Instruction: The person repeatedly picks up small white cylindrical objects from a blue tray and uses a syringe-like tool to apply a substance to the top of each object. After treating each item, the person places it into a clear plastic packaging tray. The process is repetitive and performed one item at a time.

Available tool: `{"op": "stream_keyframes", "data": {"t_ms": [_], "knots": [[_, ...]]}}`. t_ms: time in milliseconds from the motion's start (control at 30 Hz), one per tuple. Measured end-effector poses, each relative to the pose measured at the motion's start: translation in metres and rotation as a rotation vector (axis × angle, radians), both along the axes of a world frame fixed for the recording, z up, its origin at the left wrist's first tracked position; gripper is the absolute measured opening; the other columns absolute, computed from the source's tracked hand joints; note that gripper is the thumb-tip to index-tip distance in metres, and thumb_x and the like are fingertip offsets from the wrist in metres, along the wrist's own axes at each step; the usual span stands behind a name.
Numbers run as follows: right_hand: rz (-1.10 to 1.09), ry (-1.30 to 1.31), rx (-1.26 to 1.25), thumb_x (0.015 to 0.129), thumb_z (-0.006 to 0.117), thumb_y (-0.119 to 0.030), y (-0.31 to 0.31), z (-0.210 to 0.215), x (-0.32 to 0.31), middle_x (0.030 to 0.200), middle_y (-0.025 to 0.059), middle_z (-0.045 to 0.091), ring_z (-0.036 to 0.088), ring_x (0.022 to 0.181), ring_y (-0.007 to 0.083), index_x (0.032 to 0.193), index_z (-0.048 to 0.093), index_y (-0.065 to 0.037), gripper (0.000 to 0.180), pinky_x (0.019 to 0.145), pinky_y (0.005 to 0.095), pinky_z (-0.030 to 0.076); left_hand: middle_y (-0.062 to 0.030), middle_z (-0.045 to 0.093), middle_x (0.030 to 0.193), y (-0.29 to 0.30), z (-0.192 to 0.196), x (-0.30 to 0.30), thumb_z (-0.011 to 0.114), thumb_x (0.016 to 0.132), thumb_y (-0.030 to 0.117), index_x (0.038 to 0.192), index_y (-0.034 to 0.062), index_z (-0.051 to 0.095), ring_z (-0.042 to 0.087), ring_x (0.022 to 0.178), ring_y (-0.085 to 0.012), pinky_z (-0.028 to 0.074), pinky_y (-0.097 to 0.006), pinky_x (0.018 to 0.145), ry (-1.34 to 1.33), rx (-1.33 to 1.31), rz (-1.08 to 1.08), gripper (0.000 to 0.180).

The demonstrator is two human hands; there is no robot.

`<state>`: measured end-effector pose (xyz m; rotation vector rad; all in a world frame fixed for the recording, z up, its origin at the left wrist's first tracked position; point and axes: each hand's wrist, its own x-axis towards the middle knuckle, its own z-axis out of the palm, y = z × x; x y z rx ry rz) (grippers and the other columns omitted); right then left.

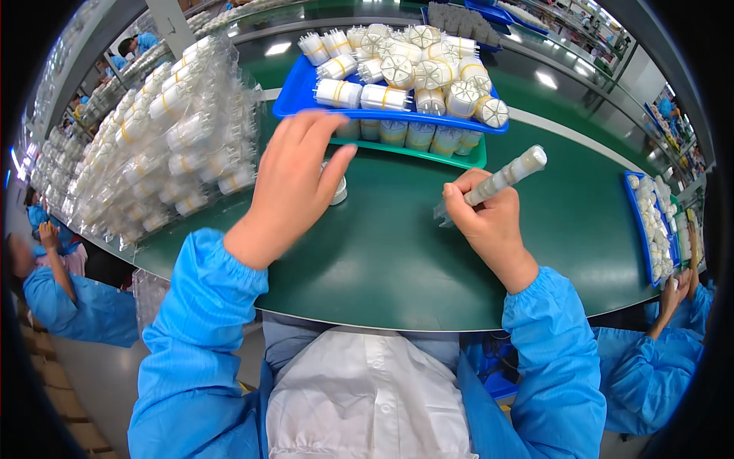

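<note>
Smooth dark-green table (397,264): a handling step is judged to be in hand here, the pale grey-white, ringed, pen-like stick (505,177) being held on the right while the bare left hand (294,168) is raised beside the parts.
Stick's lower end: a steady pinch and a clear line of sight to this filmy, transparent end are judged to be called for by the next move; for anything to be steadied on the left, contact would first be needed there.
Right hand (489,222): the stick is gripped closely between thumb and curled fingers, its upper end tilted away to the right, the lower end slanted down leftward above the table.
Left hand: fingers are loosely extended, thumb well apart, and nothing is seen to be held; the outline is blurred. Whether the tray rim is touched cannot be told.
White round piece (339,191): mostly hidden behind the left wrist and thumb.
Blue plastic tray (293,89): white ribbed cylinders with yellow bands (428,75) are heaped in it, above a green plastic tray (479,155) filled with more.
Blue cuffed sleeves (202,283): both forearms are angled inward from below.
</note>
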<state>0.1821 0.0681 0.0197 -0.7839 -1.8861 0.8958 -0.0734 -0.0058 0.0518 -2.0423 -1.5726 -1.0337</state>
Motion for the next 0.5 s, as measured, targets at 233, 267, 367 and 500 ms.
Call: {"op": "stream_keyframes", "data": {"t_ms": [233, 267, 367, 500], "knots": [[-0.030, -0.036, 0.090, 0.087, 0.070, -0.011, 0.004, -0.001, 0.003, 0.063, 0.0023, 0.061, 0.054, 0.054, 0.0085, 0.075, 0.063, -0.002, 0.017, 0.049, 0.0265, 0.041, -0.0212, 0.063, 0.113, 0.075, 0.036, -0.024, 0.058, 0.092, 0.012, 0.125, 0.0042, 0.058, 0.058, 0.109, -0.0392, 0.049, -0.043, 0.094, 0.151, -0.294, 0.253, 0.034], [-0.035, -0.037, 0.073, 0.087, 0.071, -0.010, 0.005, -0.001, 0.004, 0.063, 0.0025, 0.061, 0.054, 0.053, 0.0089, 0.075, 0.063, -0.002, 0.017, 0.049, 0.0264, 0.041, -0.0219, 0.063, 0.115, 0.081, 0.035, -0.032, 0.057, 0.092, 0.013, 0.126, 0.0051, 0.058, 0.058, 0.110, -0.0397, 0.049, -0.043, 0.095, 0.103, -0.389, 0.246, 0.035], [-0.014, -0.031, 0.093, 0.087, 0.071, -0.009, 0.006, -0.003, 0.003, 0.063, 0.0029, 0.061, 0.055, 0.054, 0.0094, 0.075, 0.062, -0.002, 0.016, 0.049, 0.0265, 0.042, -0.0196, 0.062, 0.116, 0.084, 0.028, -0.049, 0.064, 0.090, 0.021, 0.125, 0.0076, 0.060, 0.060, 0.107, -0.0355, 0.049, -0.042, 0.092, -0.037, -0.449, 0.175, 0.038], [-0.003, -0.059, 0.136, 0.086, 0.071, -0.008, 0.004, -0.003, 0.001, 0.064, 0.0033, 0.062, 0.056, 0.054, 0.0097, 0.075, 0.062, -0.002, 0.015, 0.050, 0.0271, 0.042, -0.0118, 0.061, 0.110, 0.081, 0.029, -0.048, 0.072, 0.086, 0.021, 0.117, 0.0075, 0.064, 0.061, 0.094, -0.0250, 0.051, -0.036, 0.084, -0.172, -0.306, 0.149, 0.036]]}}
